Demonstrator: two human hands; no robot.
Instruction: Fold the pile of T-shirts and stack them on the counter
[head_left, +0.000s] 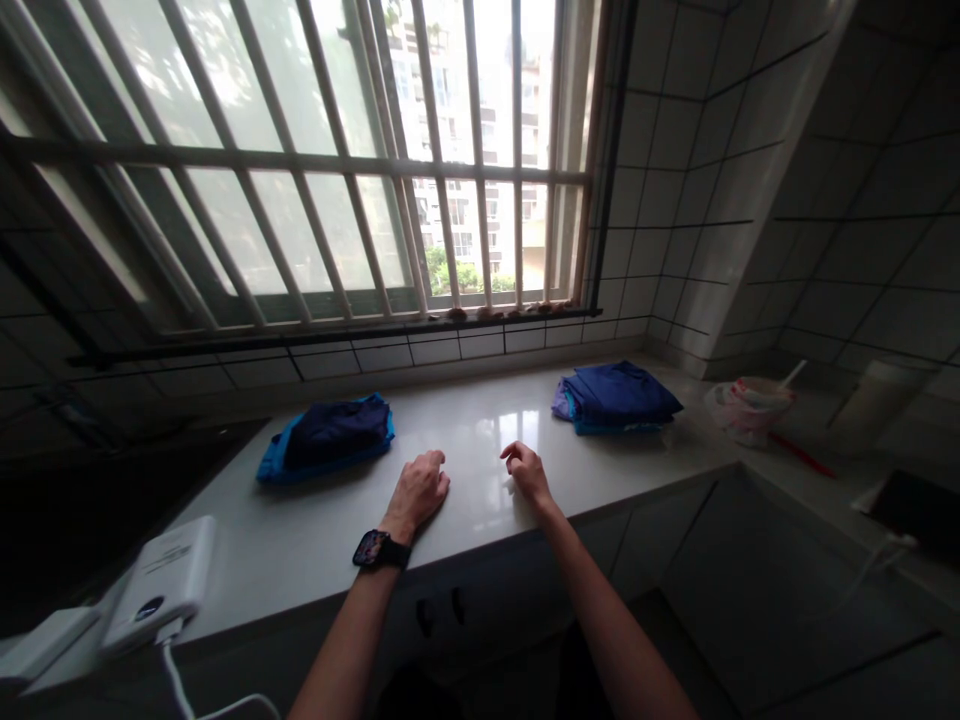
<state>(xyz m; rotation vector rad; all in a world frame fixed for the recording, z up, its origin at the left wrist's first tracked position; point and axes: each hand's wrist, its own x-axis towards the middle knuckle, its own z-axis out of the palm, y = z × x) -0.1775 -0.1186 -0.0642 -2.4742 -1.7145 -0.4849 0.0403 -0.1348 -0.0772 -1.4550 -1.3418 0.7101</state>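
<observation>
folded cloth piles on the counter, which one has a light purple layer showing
The right pile, as pictured: light purple fabric pokes out at its left edge, below the dark blue top. The left pile shows only dark navy over brighter blue.

White-tiled walls (652, 200) are meeting a pale desk (465, 490) running above cabinets (660, 545), suggesting a home kitchen; a barred window (300, 160) is facing an apartment block (461, 212).

Bare forearms (611, 610), a square-faced black watch (381, 549), seemingly dark legwear (424, 695).
</observation>
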